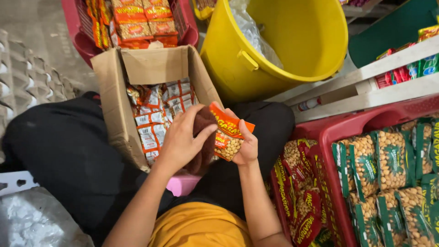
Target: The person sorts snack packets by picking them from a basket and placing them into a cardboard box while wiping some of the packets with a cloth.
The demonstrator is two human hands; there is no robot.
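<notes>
Right hand [247, 146]: fingers grasp an orange peanut packet [228, 137], partly covering it.
Left hand [180, 142]: fingers press a brown cloth [205, 146], mostly hidden.
Cardboard box [114, 105]: contents partly hidden.

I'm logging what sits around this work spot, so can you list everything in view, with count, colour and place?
orange peanut packet: one, orange top with a clear window, held between both hands at centre.
brown cloth: one, dark brown, in the left hand against the packet.
cardboard box: one, brown, open, on the lap, filled with red-and-white packets.
yellow bucket: one, yellow, top centre, clear plastic inside.
red basket: one, red, top left, holding orange packets.
red crate: one, red, right, holding green and red peanut packets.
white shelf: one, white, upper right, with small packets.
egg tray: grey, far left; count unclear.
left hand: grip closed on the cloth.
right hand: grip closed on the packet.
</notes>
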